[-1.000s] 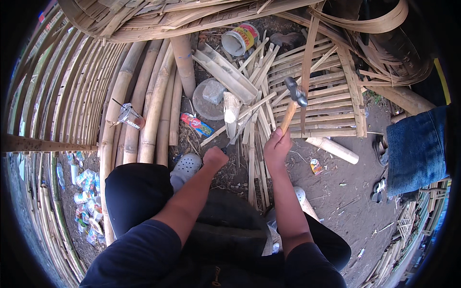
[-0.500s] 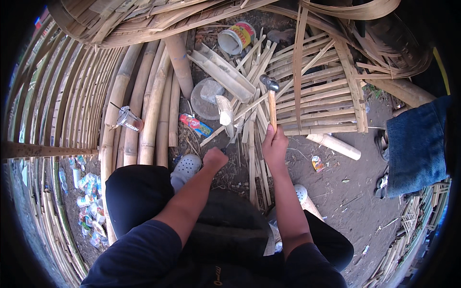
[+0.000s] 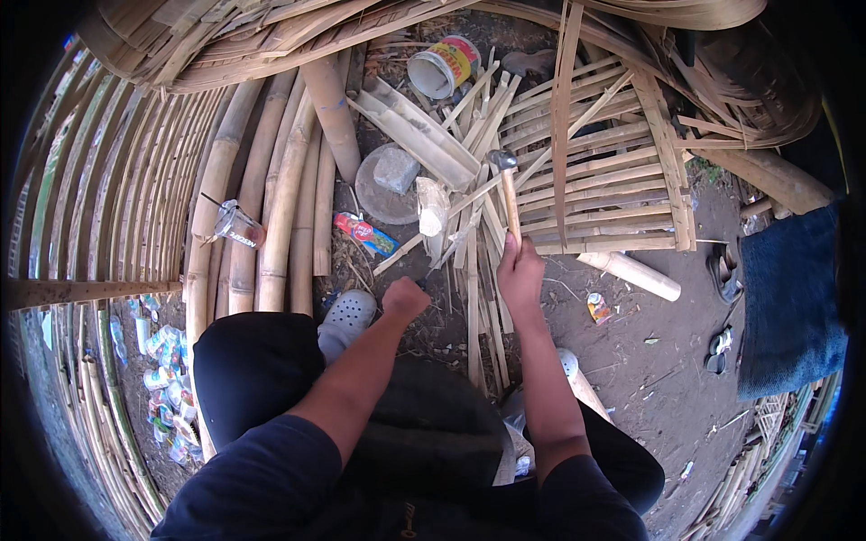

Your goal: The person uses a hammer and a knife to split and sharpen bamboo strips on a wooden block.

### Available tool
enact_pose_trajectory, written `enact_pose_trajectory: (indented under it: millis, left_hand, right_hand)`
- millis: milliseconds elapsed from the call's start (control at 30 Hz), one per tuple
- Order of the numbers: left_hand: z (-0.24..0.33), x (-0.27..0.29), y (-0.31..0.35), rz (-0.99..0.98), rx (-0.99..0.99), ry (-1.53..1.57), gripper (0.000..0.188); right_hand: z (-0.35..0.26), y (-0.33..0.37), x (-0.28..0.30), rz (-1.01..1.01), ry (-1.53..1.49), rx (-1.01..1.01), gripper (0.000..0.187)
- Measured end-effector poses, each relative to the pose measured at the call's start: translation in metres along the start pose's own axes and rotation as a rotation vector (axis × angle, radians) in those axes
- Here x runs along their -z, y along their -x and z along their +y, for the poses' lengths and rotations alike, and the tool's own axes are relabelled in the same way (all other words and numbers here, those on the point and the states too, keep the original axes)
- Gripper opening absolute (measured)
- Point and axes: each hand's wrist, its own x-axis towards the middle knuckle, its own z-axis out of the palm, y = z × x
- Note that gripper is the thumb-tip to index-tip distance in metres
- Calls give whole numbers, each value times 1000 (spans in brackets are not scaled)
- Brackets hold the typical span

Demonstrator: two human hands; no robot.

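Observation:
My right hand [image 3: 520, 270] is closed round the lower end of a wooden handle. It belongs to a hammer [image 3: 511, 200] with a dark metal head, held upright in the picture over split bamboo strips [image 3: 474, 298]. My left hand [image 3: 406, 299] is closed in a fist beside those strips, and whatever may be inside it is hidden. Just beyond the fist stands a pale wooden stump [image 3: 433, 209] with a cut end. A bamboo slat panel [image 3: 595, 194] lies to the right of the hammer.
Bamboo poles [image 3: 287, 207] lie at left beside a clear plastic cup [image 3: 238, 225]. A grey stone [image 3: 395, 169], a split bamboo trough [image 3: 419, 135] and a tin can [image 3: 442, 70] sit farther off. At right hangs blue denim cloth [image 3: 794, 307]; a bamboo piece [image 3: 631, 275] lies nearer.
The hammer head has dipped slightly toward me and tilted a little left. The denim cloth at right has shifted outward. My left fist stays almost in place.

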Motion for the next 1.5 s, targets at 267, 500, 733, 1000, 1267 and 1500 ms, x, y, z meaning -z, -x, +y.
enact_pose_trajectory:
  millis: [267, 500, 733, 1000, 1267, 1500]
  left_hand:
    - [25, 16, 10, -146, -34, -98, 38]
    - [2, -3, -8, -41, 56, -43, 37]
    - [9, -6, -1, -136, -23, -43, 41]
    - [-2, -2, 2, -14, -1, -7, 41]
    - [-24, 39, 49, 7, -23, -62, 43]
    - [-42, 31, 59, -101, 50, -127, 51]
  right_hand:
    - [91, 76, -60, -490, 326, -195, 45]
    - [31, 7, -24, -214, 124, -65, 41]
    - [91, 81, -56, -218, 157, -195, 43]
    - [111, 111, -75, -288, 208, -409, 52]
    - [75, 93, -51, -382, 255, -470, 61]
    - [57, 120, -48, -398, 149, -507, 60]
